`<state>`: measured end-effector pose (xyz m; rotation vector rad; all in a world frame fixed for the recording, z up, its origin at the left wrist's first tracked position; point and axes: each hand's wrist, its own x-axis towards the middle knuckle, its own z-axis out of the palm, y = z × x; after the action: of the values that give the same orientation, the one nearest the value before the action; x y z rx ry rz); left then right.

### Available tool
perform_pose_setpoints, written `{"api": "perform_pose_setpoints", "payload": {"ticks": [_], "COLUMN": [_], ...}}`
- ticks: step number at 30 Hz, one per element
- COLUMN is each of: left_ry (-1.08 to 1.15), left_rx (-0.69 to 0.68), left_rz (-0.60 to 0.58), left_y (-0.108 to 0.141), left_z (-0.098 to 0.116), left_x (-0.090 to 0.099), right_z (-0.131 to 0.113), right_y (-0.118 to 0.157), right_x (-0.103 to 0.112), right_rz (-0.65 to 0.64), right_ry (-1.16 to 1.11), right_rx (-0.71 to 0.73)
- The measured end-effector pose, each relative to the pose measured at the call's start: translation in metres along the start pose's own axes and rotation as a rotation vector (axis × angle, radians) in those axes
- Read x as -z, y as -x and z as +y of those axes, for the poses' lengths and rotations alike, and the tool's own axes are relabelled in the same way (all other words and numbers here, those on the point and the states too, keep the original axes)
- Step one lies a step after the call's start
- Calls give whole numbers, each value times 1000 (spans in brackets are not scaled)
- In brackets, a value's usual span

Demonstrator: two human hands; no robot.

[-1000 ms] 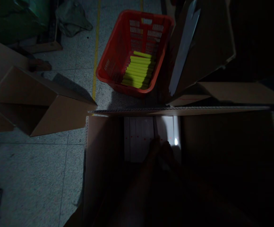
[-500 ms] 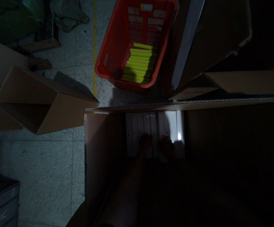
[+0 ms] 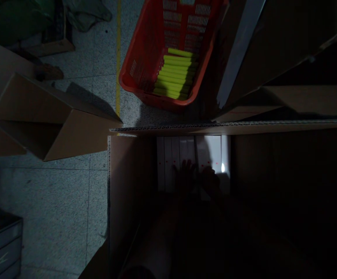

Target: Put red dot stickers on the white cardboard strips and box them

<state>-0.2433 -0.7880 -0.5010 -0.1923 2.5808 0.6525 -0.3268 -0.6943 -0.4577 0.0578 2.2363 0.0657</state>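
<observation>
Deep in a large cardboard carton [image 3: 133, 155] stands a row of narrow white boxes [image 3: 168, 151], most with a small red mark. My left hand [image 3: 186, 176] lies on the boxes left of a dark gap in the row, its fingers spread. Just right of the gap, my right hand [image 3: 210, 180] has its fingers curled at the edge of a slightly slanted white box [image 3: 203, 149]. Deep shadow hides most of both palms and the lower ends of the boxes.
Beyond the carton's wall sits a red plastic crate [image 3: 130, 77] holding several yellow-green rods [image 3: 176, 75]. An open cardboard box [image 3: 81, 133] lies to the left on the speckled floor [image 3: 55, 201]. Taped cardboard [image 3: 287, 46] rises at the upper right.
My left hand has opened from a curled shape, spreading its fingers over the boxes and moving slightly right. My right hand stays near the same box. The view has shifted slightly.
</observation>
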Motion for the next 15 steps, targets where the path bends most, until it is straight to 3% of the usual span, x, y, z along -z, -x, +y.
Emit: {"api": "perform_pose_setpoints", "payload": {"ticks": [6, 15], "left_ry": [-10, -11], "left_rx": [68, -87], "left_rz": [-35, -20], "left_y": [1, 8], "left_z": [-6, -36], "left_x": [9, 17], "right_z": [0, -16], "right_y": [0, -10], "right_x": [-1, -6], "right_rz": [19, -24], "right_ry": [-18, -16], "right_rx": [84, 19]}}
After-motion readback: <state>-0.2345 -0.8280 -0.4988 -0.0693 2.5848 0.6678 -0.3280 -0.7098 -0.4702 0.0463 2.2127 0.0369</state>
